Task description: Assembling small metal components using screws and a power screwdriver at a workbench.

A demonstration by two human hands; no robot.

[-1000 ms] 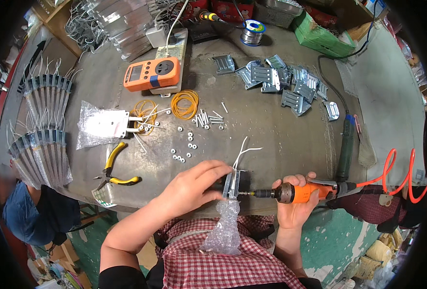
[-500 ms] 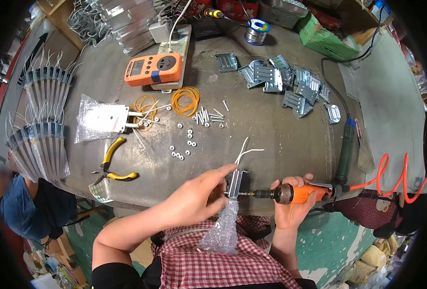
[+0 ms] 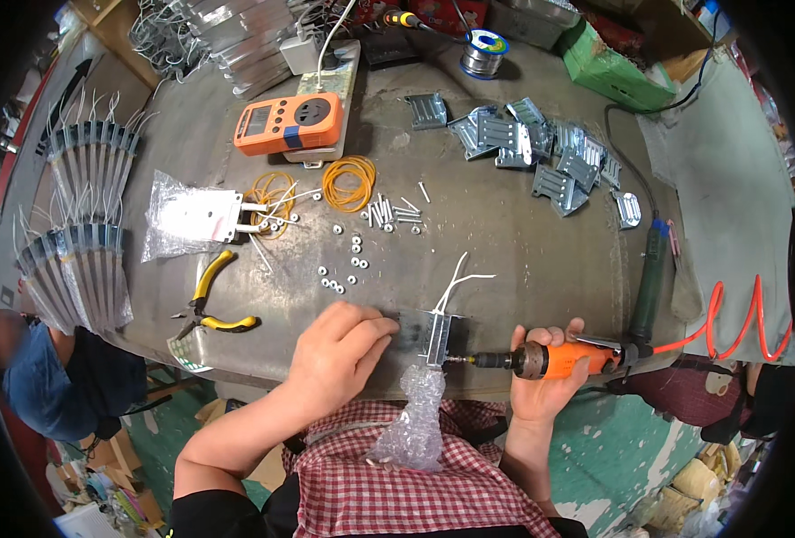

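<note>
Metal bracket (image 3: 435, 334), a small folded piece of grey sheet steel with thin white wires rising from it, sits at the near edge of the worn grey steel-topped table (image 3: 523, 233), just in front of your chest. Your left hand (image 3: 339, 345) comes in from the lower left with the wrist bent, palm down, fingers curled over the dark flat end of the bracket and pressing it to the table; the grip is closed on it. Your right hand (image 3: 541, 381) is wrapped fully around the orange pneumatic screwdriver (image 3: 559, 359), held level, its dark bit touching the bracket's right side. A coiled red air hose (image 3: 738, 314) runs from the tool's rear toward the right. A crumpled strip of clear bubble wrap (image 3: 415, 421) hangs from under the bracket onto your red checked shirt.

Further out on the table lie small silver nuts and washers (image 3: 348, 269), a cluster of short silver screws (image 3: 393, 212), and loops of orange rubber bands (image 3: 348, 170). Yellow-handled pliers (image 3: 209, 300) rest to the left, beside a clear plastic bag (image 3: 186, 220) holding a white flat part. An orange handheld meter (image 3: 287, 124) lies beyond, and a heap of ribbed grey metal plates (image 3: 541, 152) spreads at the far right.
</note>
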